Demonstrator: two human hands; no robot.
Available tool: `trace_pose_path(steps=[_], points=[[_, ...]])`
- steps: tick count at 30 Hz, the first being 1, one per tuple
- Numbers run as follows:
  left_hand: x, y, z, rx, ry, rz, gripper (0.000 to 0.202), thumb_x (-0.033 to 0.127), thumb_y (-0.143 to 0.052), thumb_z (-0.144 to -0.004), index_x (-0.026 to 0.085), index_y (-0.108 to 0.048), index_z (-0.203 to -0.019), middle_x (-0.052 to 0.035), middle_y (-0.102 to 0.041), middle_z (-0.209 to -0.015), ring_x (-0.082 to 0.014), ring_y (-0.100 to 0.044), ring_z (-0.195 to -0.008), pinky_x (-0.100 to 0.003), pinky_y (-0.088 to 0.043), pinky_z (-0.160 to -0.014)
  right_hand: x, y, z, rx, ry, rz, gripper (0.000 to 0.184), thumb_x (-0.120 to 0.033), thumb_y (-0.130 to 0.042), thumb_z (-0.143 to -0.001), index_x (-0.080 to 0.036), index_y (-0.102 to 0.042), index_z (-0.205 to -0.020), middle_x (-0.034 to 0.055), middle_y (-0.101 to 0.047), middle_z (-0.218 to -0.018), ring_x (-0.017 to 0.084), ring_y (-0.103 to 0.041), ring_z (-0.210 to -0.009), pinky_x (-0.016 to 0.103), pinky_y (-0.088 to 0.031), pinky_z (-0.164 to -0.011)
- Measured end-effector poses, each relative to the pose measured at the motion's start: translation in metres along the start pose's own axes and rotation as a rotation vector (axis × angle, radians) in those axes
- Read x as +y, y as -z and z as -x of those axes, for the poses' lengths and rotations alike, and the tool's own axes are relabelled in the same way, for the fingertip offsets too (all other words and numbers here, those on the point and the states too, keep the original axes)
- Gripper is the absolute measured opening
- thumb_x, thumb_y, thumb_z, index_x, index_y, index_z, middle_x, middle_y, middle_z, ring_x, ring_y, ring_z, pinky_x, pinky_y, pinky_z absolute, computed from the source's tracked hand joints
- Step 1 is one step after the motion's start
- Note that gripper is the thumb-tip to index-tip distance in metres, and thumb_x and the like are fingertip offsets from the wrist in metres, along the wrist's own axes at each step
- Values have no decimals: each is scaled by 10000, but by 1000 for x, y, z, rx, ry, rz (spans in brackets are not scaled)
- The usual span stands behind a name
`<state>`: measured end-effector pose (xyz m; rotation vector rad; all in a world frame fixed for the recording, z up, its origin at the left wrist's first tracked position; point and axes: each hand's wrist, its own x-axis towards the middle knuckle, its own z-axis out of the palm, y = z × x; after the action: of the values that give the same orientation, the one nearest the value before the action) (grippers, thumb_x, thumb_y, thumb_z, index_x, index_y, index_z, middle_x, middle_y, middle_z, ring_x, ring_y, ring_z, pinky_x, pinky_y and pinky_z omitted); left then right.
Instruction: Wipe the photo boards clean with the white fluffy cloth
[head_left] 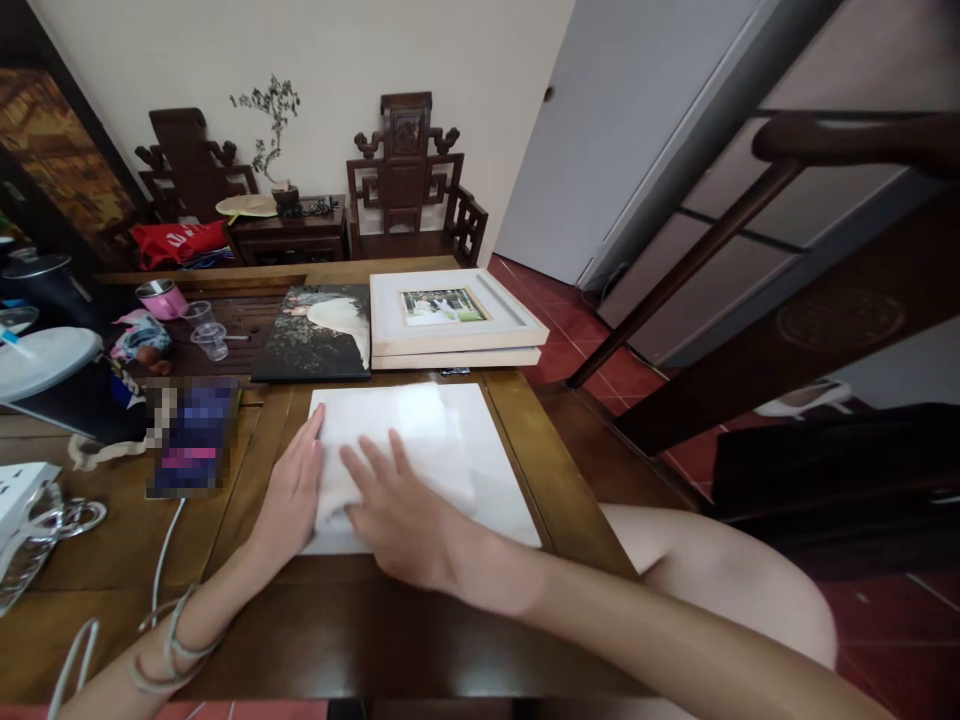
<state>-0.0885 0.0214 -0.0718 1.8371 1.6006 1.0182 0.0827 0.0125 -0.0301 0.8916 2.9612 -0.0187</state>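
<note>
Left hand (289, 500) and right hand (405, 520) reach forward, side by side and apart.
On the left, the fingers are straight and close together; on the right, palm down and spread. The left forearm (234, 583) enters from lower left, the right forearm (600, 622) from lower right.

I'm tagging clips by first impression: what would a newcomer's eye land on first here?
Probably the glossy white panel near the right edge of the table, with the left hand at its left edge and the right hand spread over it. Just beyond lie a dark picture and, to its right, stacked pale frames. Farther left, a pink mug stands out.
</note>
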Motion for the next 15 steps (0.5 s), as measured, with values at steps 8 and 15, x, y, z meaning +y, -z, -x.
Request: trace_pose_path(steps=[8,15], points=[[-2,-2,1,-47,-31,-50,559,446,-270,-983,116,-436,-1402,-112,-428,-1479,-201,-376,-1381,-412,-238,-1172,8,16,30,-94,30,-274,360,-115,-535,-786,-156,-681,-1112,176,-460,-1437,354,-357,-1358,589,-261,-1095],[-5,-7,0,-80,-217,-272,452,342,-374,-955,117,-540,-1309,-155,-473,-1434,-280,-379,-1375,-484,-257,-1158,68,32,-24,84,-179,-404,386,-37,-361,-763,-172,-639,-994,80,-694,-1000,203,-637,-900,273,-471,-751]])
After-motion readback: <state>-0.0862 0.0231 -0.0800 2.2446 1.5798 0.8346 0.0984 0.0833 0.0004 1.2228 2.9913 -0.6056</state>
